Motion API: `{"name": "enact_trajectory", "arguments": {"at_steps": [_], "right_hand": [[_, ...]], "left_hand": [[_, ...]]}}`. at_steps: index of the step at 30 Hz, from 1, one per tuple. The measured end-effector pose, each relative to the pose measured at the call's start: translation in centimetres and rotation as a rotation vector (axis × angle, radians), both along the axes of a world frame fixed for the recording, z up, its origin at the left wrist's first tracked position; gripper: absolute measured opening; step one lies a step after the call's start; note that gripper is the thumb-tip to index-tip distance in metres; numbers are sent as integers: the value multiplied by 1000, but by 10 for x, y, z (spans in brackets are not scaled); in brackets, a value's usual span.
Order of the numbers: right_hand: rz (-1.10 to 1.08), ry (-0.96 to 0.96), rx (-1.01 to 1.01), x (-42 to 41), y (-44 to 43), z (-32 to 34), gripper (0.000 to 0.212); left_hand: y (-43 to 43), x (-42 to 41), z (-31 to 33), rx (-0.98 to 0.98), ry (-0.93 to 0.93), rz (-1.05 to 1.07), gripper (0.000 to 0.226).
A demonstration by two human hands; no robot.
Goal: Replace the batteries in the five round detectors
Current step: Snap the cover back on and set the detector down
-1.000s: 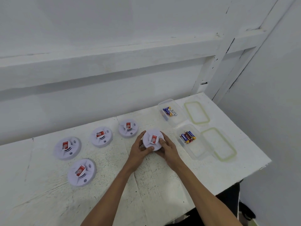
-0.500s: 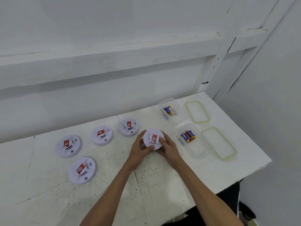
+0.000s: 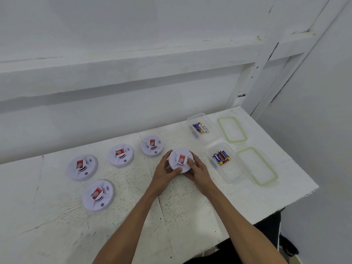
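Note:
Both hands grip one round white detector (image 3: 180, 159) with a red label, tilted and raised a little off the white table (image 3: 182, 202). My left hand (image 3: 164, 173) clasps its left rim, thumb on the near edge. My right hand (image 3: 197, 171) clasps its right rim. Several other detectors lie flat to the left: one (image 3: 152, 146) close by, another (image 3: 120, 155) further left, a third (image 3: 82, 167) at the far left, and the nearest one (image 3: 98, 195). Batteries (image 3: 221, 157) lie in a clear box (image 3: 231, 174); more batteries (image 3: 200, 128) lie in the far box (image 3: 206, 137).
Two clear lids with green seals lie right of the boxes, the far lid (image 3: 232, 129) and the near lid (image 3: 257, 165). The table ends at the right near a white wall and post. A white wall with a ledge runs along the back.
The held detector has tipped up and lifted slightly off the table between my hands. The other detectors and the boxes have not moved.

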State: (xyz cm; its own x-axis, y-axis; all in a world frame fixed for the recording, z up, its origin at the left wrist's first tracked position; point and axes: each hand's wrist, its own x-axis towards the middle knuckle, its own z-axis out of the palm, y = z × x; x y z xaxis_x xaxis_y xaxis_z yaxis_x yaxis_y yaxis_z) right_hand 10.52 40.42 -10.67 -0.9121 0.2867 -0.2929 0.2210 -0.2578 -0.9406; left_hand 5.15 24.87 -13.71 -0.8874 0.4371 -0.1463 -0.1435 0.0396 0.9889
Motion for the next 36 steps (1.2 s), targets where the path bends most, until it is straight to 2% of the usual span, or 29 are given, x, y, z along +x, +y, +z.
{"name": "enact_trajectory", "arguments": {"at_steps": [2, 5, 8, 25, 36], "right_hand": [[-1, 4, -6, 0, 0, -1, 34], [4, 6, -17, 1, 1, 0, 35], [7, 12, -14, 1, 1, 1, 35], [5, -3, 19, -1, 1, -2, 29], [13, 4, 10, -1, 2, -5, 35]], "left_hand": [[-1, 0, 0, 19, -12, 1, 66], [-1, -4, -1, 116, -153, 25, 48], [-1, -4, 2, 137, -222, 59, 40], [-1, -3, 1, 166, -239, 73, 44], [-1, -2, 3, 175, -242, 72, 45]]}}
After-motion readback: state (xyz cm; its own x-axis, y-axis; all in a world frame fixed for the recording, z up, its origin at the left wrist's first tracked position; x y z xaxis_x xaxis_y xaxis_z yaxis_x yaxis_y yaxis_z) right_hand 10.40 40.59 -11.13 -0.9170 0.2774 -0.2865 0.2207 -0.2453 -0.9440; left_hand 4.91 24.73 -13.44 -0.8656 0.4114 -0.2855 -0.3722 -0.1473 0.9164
